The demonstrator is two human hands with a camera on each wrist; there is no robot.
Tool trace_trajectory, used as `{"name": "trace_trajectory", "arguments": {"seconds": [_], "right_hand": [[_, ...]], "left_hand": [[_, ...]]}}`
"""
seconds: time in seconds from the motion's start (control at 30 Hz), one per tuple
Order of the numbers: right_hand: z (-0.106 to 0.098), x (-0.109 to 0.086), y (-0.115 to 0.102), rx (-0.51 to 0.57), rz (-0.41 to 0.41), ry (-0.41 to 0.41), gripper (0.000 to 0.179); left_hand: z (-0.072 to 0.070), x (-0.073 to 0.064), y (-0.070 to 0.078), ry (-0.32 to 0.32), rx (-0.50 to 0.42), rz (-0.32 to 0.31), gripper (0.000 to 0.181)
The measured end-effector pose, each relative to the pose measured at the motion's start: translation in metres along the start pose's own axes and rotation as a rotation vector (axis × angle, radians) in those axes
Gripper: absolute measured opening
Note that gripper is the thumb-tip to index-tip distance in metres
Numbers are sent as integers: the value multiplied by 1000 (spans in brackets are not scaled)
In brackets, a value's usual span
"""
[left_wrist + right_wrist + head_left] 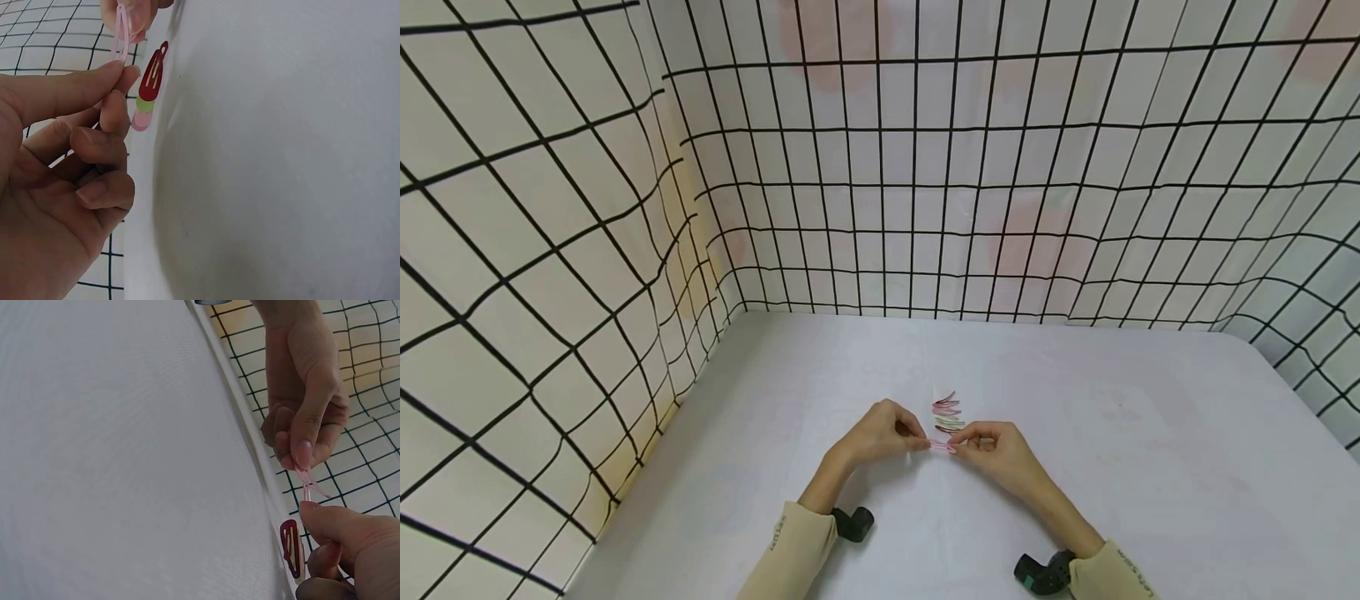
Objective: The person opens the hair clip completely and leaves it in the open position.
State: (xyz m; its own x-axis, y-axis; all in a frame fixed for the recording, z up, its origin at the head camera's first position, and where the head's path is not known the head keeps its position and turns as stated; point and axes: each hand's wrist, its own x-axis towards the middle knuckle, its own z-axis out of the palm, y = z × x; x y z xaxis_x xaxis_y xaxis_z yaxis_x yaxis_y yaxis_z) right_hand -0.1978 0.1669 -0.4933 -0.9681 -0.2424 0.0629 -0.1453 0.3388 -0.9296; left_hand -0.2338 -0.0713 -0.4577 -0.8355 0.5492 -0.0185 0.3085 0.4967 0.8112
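Observation:
A light pink snap hair clip (pixel 941 446) is stretched between both hands above the white table. My left hand (pixel 883 435) pinches one end between thumb and forefinger. The other end is pinched by the fingertips of my right hand (pixel 1000 457). In the right wrist view the pink clip (pixel 305 480) looks snapped open, with a thin strip standing off to one side. Just beyond the hands lies a row of several snap clips. A dark red clip (pixel 150 76) is nearest, with a green clip (pixel 145 104) and another pink clip (pixel 142 120) partly hidden behind it.
The white tabletop (pixel 1150 433) spreads around the hands. Black wire grid panels (pixel 917 183) stand along its back and sides, with pale sheeting behind them. A black wrist device (pixel 853 525) sits at the left cuff, and another black device (pixel 1045 573) at the right.

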Motion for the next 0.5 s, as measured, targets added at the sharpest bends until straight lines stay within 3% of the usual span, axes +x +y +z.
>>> {"name": "trace_trajectory", "arguments": {"seconds": [0.3, 0.5], "right_hand": [[0, -1, -1, 4, 15, -8, 13], [0, 0, -2, -25, 44, 22, 9]], "left_hand": [[1, 1, -2, -6, -3, -2, 7], [1, 4, -1, 57, 1, 59, 13]]}}
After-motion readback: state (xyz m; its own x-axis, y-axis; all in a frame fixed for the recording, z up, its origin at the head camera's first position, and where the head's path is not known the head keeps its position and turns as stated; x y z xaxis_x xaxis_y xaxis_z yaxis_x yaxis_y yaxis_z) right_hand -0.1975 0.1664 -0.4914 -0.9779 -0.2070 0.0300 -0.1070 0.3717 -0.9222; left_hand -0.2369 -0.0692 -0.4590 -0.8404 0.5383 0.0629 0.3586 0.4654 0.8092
